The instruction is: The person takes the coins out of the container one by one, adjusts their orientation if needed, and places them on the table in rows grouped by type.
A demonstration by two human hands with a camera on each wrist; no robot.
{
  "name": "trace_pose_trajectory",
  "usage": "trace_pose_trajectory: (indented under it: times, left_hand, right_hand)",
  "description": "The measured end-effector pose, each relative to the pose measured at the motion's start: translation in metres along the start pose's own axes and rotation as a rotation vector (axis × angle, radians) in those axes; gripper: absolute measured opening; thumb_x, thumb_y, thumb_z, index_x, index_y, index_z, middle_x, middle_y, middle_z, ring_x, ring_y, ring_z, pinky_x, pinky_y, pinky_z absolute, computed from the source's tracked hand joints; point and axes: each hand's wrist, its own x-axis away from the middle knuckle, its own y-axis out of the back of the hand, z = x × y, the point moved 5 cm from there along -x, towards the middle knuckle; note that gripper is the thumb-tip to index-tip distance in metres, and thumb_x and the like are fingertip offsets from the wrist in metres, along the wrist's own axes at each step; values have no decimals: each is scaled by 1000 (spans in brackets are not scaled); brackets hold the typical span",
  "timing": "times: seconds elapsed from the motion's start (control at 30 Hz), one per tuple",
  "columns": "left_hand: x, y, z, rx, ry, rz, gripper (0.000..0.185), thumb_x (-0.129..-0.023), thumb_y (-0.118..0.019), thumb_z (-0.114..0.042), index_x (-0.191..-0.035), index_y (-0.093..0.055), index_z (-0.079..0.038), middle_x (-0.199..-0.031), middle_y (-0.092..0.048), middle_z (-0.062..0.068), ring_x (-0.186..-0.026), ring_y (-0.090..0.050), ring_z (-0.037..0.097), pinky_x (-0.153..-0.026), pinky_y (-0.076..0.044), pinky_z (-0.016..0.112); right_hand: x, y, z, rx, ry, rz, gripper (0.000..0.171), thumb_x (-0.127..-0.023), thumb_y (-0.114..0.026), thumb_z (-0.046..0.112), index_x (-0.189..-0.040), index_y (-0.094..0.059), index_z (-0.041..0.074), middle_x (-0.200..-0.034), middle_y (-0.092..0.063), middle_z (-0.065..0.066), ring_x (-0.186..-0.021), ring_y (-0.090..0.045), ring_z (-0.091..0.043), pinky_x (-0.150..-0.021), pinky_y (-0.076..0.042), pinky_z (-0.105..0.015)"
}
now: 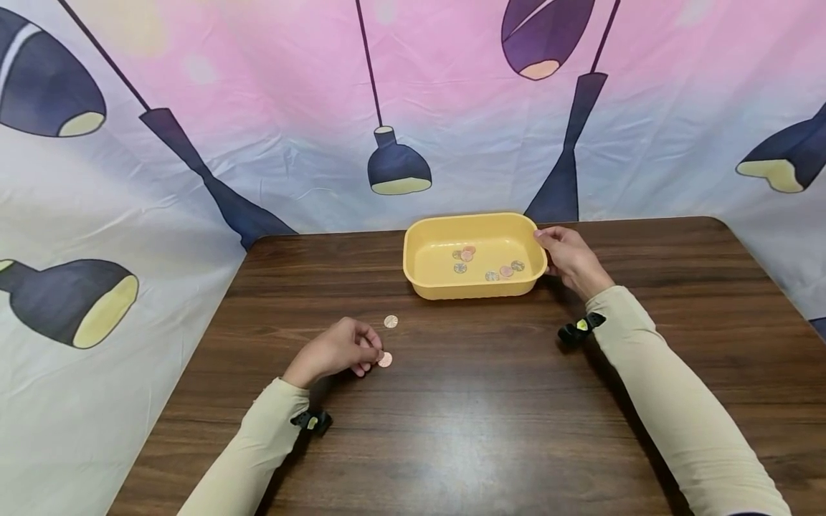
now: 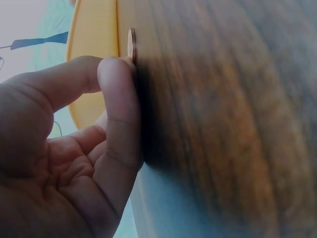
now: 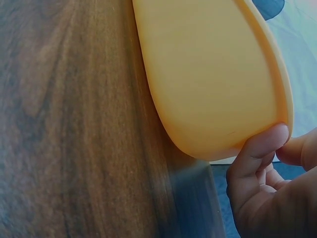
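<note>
A copper-coloured coin (image 1: 385,360) shows at the fingertips of my left hand (image 1: 337,351), pinched by its edge between thumb and forefinger close over the brown table. In the left wrist view the same coin (image 2: 132,45) appears nearly edge-on, partly hidden by the fingertips. A second coin (image 1: 391,322) lies flat on the table just beyond that hand. My right hand (image 1: 571,258) grips the right end of a yellow plastic tray (image 1: 474,292), thumb over the rim and fingers outside. Inside the tray lie several coins (image 1: 460,268), some copper, some duller.
The dark wood-grain table (image 1: 464,401) ends at a back edge just behind the tray. A fabric backdrop (image 1: 310,143) printed with lamps hangs behind it. Each wrist wears a black strap, such as the right strap (image 1: 581,328).
</note>
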Motion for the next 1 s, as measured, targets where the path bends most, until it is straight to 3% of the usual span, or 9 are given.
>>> trace_pose_trajectory:
  times: [0.5, 0.73, 0.87, 1.0]
  left_hand:
    - [-1, 0, 0, 2, 10, -10, 5, -95, -73, -2, -93, -69, 1, -74, -68, 6, -63, -63, 13, -60, -59, 29]
    - [1, 3, -2, -24, 5, 19, 3, -96, -70, -2, -94, -70, 1, -76, -68, 6, -66, -64, 13, -62, -60, 30]
    - [-1, 12, -17, -45, -27, 15, 12, -102, -63, -4, -102, -71, 4, -83, -70, 10, -71, -68, 16, -68, -63, 34]
    - [-8, 23, -49, -45, -85, -48, 22, -107, -63, -14, -108, -71, 6, -87, -70, 13, -75, -70, 19, -72, -64, 36]
  right_hand:
    - [1, 0, 1, 9, -14, 10, 55, -114, -46, 35, -152, -40, -4, -104, -57, -5, -65, -58, -5, -57, -51, -19]
    - [-1, -3, 3, 12, -13, 8, 52, -114, -46, 34, -149, -42, -4, -103, -57, -6, -63, -58, -5, -57, -51, -19]
    - [-1, -3, 3, 25, -19, 15, 52, -114, -46, 34, -150, -42, -4, -101, -58, -5, -63, -57, -5, -57, -51, -19]
    - [0, 0, 3, 37, -29, 30, 56, -115, -44, 34, -153, -41, -6, -98, -61, -1, -65, -60, -5, -58, -52, -19]
